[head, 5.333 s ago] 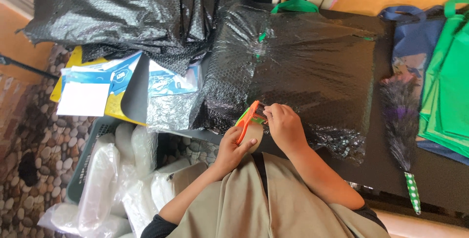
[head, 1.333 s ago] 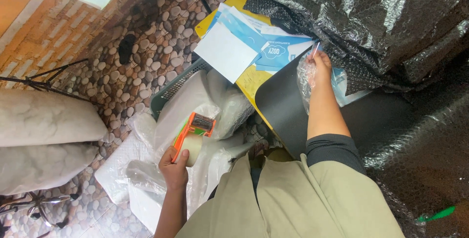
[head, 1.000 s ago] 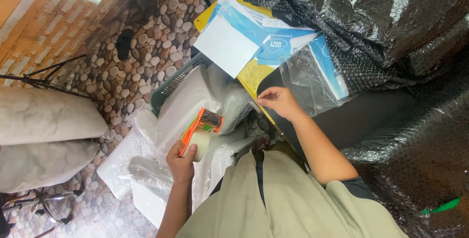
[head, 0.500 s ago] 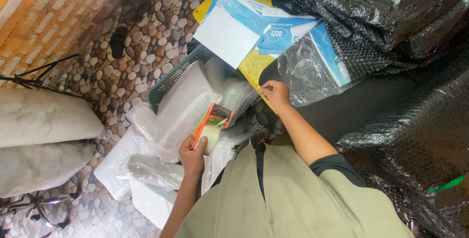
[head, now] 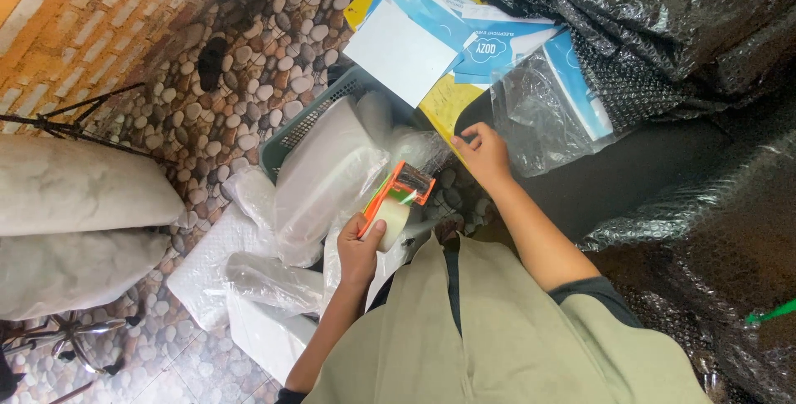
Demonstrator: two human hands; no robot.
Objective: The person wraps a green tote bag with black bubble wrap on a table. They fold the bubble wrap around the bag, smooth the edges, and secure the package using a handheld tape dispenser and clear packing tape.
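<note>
Just beyond the right hand [head: 483,151] lie a clear crumpled plastic bag [head: 543,118], blue-and-white envelopes [head: 489,39] and a blank white sheet [head: 400,49] over yellow card. The right hand's fingers are curled, resting on the dark table edge [head: 613,193], holding nothing I can see. The left hand [head: 361,246] grips an orange tape dispenser [head: 396,197] with a clear roll, just beside white wrapped packages [head: 327,176] in a grey basket [head: 303,126].

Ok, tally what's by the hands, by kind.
Orange tape dispenser with clear tape roll, in left hand: 1
Grey plastic mesh basket: 1
Clear crinkled plastic bag, beside right hand: 1
Total: 3
</note>
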